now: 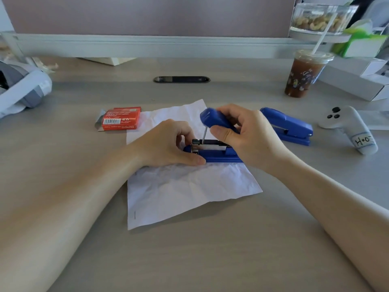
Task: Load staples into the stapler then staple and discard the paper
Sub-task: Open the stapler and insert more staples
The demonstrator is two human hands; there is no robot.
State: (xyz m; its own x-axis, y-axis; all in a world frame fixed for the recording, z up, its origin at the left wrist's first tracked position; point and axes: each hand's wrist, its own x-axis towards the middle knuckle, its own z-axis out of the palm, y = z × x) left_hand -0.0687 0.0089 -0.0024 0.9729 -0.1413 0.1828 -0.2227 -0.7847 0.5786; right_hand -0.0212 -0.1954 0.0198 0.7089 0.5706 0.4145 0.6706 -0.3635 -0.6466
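Note:
A blue stapler (219, 153) lies on a creased white sheet of paper (185, 186) in the middle of the desk, its lid swung up and its metal staple channel exposed. My right hand (246, 133) holds the raised blue lid from the right. My left hand (166, 144) rests on the front end of the stapler's base, thumb along its near side and fingers at the channel's tip. Whether the fingers pinch staples is hidden. A red staple box (121, 121) lies open at the paper's far left corner.
A second blue stapler (288, 125) lies shut to the right. Beyond it rests a white controller (347, 127). An iced drink cup with a straw (303, 74) and white boxes (357, 81) stand at the back right. A grey-white headset (21, 87) sits far left.

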